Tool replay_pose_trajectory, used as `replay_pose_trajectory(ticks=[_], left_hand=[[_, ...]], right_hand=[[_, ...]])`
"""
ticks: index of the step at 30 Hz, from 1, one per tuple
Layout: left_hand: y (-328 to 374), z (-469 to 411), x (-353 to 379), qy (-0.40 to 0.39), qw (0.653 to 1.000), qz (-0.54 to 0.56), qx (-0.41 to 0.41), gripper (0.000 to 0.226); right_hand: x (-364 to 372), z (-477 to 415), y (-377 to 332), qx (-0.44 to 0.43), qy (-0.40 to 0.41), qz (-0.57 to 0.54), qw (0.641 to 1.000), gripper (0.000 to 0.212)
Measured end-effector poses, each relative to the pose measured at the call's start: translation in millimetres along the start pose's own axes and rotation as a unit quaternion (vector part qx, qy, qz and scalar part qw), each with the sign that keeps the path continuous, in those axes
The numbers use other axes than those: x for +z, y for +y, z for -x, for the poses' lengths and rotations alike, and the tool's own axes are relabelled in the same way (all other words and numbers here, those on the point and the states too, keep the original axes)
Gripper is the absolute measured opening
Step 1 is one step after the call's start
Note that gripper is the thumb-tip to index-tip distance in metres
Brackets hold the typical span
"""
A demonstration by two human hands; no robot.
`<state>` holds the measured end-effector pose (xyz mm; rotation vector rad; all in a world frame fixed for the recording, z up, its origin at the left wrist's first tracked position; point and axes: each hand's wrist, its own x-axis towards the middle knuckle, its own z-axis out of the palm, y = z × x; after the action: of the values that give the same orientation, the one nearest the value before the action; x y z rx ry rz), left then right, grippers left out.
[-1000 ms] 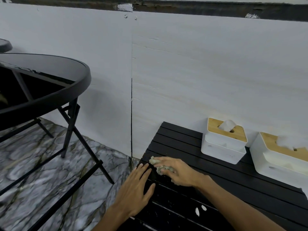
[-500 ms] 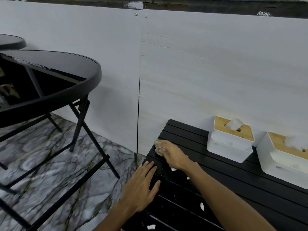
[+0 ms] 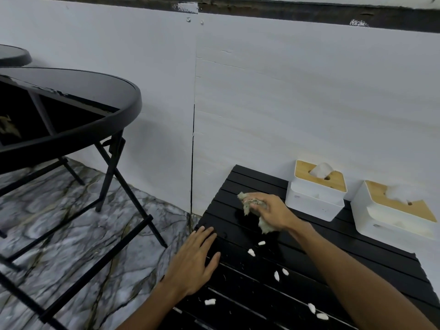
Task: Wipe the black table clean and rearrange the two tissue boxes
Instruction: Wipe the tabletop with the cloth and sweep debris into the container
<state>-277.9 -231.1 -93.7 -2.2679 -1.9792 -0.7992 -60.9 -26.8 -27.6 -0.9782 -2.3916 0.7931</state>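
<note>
With my right grip point(image 3: 273, 211) curled round the rag point(image 3: 247, 206) and my left grip point(image 3: 195, 260) flat, bracing the worktop point(image 3: 250, 294), I'd drag firm strokes toward six o'clock, herding the scraps point(image 3: 251, 252) off.

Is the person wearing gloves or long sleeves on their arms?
No. The left hand and the right hand wear no gloves. The arms are bare as far as the picture shows: no sleeves, and I can see no watch or bracelet.

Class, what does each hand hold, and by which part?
The right hand grips a crumpled rag round its middle; the left hand holds nothing, lying flat on the table.
</note>
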Motion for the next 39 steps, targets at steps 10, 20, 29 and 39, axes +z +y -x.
replay_pose_trajectory(ticks=[10,20,29,39], left_hand=[[4.3,6.1,-1.1,-0.010,1.000,-0.008,-0.002,0.062],[9.2,13.2,-6.5,-0.006,1.000,-0.002,-0.002,0.061],[5.7,18.0,-5.6,0.000,1.000,0.012,-0.002,0.058],[11.1,26.5,-17.2,0.043,0.997,0.068,-0.008,0.028]], right_hand=[[35.5,48.1,-10.3,-0.003,-0.044,0.033,0.998,0.027],[22.1,81.7,-34.4,-0.006,-0.012,-0.026,1.000,0.021],[54.8,20.4,-26.8,0.118,0.099,0.030,0.988,0.019],[96.7,14.0,-69.8,-0.064,-0.107,0.037,0.992,0.031]])
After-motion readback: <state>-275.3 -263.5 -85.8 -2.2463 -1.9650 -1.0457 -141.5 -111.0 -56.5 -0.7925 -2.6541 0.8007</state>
